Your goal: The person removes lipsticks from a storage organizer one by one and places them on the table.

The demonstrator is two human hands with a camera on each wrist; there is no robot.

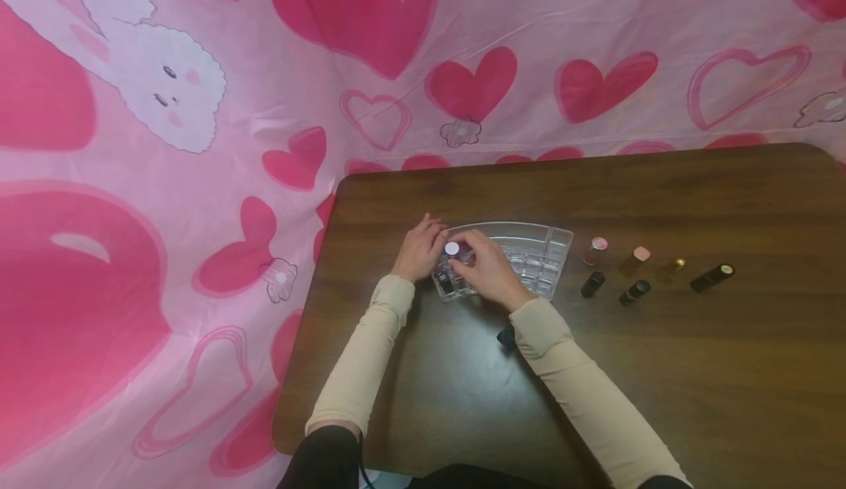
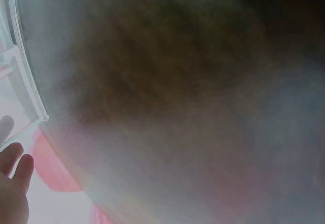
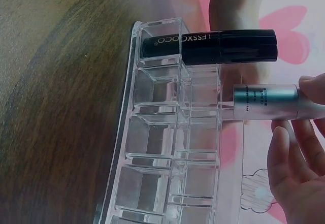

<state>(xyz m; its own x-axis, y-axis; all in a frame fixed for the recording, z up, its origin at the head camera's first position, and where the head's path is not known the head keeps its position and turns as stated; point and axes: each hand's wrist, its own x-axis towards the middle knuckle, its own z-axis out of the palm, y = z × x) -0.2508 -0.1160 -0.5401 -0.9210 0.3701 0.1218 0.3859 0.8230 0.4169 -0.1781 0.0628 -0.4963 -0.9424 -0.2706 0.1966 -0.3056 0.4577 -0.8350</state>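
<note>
My right hand (image 1: 487, 269) pinches a silvery lipstick tube (image 3: 266, 102) between thumb and fingers, over the left part of a clear, fan-shaped organizer (image 1: 560, 254). The tube's round, pale end (image 1: 452, 249) faces up in the head view. Beside it, a black lipstick (image 3: 228, 47) with lettering stands in an end compartment of the organizer. At the organizer's left side lies my left hand (image 1: 419, 250), fingers extended by the rim and holding nothing. Only some of its fingers (image 2: 23, 173) show in the left wrist view, near the organizer's corner.
Right of the organizer, several cosmetic tubes stand on the wooden table (image 1: 661, 371), including a pink-topped one (image 1: 595, 251), a black one (image 1: 593, 284) and a taller dark one (image 1: 711, 278). A dark object (image 1: 506, 338) is partly hidden by the right sleeve. Pink heart-patterned cloth (image 1: 264, 70) hangs behind.
</note>
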